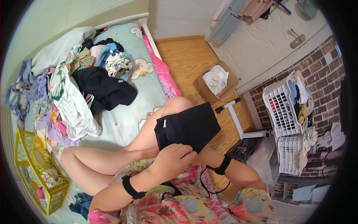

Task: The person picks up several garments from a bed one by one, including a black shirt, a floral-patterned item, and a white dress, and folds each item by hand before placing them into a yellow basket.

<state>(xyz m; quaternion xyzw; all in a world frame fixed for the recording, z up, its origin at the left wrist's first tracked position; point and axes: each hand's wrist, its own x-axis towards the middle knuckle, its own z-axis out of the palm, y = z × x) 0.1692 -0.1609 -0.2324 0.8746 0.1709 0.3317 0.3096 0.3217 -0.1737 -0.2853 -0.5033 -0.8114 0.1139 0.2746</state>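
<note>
A dark navy garment [188, 126], folded into a flat rectangle with a small white tag, is spread over my lap near the bent knee. My left hand [176, 158] has its fingers curled over the garment's near edge. Most of my right hand [202, 156] is hidden beneath the garment's near right side, so its fingers cannot be seen. Black bands circle both wrists. On the bed ahead, another dark navy garment [106, 86] lies crumpled, beside a white garment [75, 109].
A heap of mixed clothes covers the bed's left side, near a yellow plastic basket [46, 170]. Right of the bed, a cardboard box [207, 86] holds white cloth. White baskets [282, 112] of clothes stand by the brick-patterned wall, near a white metal frame [237, 123].
</note>
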